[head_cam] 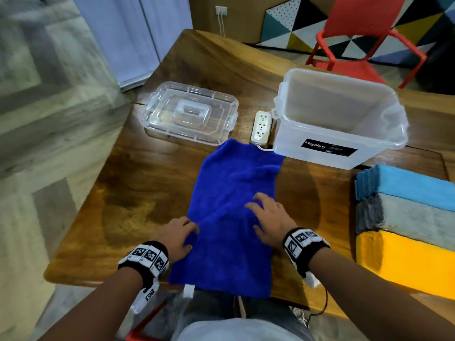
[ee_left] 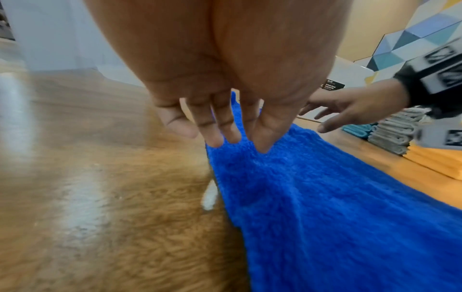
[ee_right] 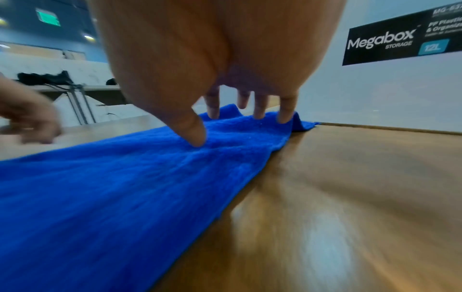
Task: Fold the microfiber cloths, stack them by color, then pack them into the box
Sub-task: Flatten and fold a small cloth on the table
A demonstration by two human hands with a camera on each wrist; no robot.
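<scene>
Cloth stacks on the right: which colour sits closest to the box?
The light blue stack, at the far end of the row beside the box. The grey stack lies behind it, and the yellow stack nearest the person.

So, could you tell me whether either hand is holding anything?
Nothing is held: left hand and right hand rest with spread fingers on the royal-blue microfiber cloth.

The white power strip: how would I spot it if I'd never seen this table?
Start at the wooden table and find the tall clear box with the black label. The power strip lies just left of it, between the box and the flat clear lid. It alone is opaque white with sockets.
</scene>
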